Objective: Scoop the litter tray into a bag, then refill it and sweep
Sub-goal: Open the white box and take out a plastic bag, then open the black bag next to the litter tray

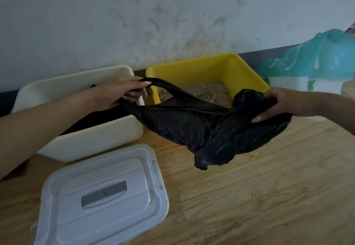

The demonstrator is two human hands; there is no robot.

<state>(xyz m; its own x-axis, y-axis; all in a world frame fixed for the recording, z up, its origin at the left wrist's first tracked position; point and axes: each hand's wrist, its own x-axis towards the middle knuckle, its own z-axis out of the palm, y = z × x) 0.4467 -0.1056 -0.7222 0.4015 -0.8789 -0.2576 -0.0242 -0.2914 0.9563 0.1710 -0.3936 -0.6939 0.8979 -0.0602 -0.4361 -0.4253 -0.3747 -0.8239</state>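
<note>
A black plastic bag (192, 127) hangs stretched between my two hands above the wooden floor, in front of the yellow litter tray (247, 72). My left hand (124, 93) grips one bag handle near the white bin's right rim. My right hand (272, 104) grips the bunched other side of the bag. The tray holds sandy brown litter (209, 89), and a pale slotted scoop (207, 96) lies on it, partly hidden behind the bag.
A white open bin (80, 143) stands left of the tray against the wall, dark inside. Its white lid (103, 194) with a grey handle lies on the floor in front. A teal plastic bag (317, 56) over a white container sits at the right.
</note>
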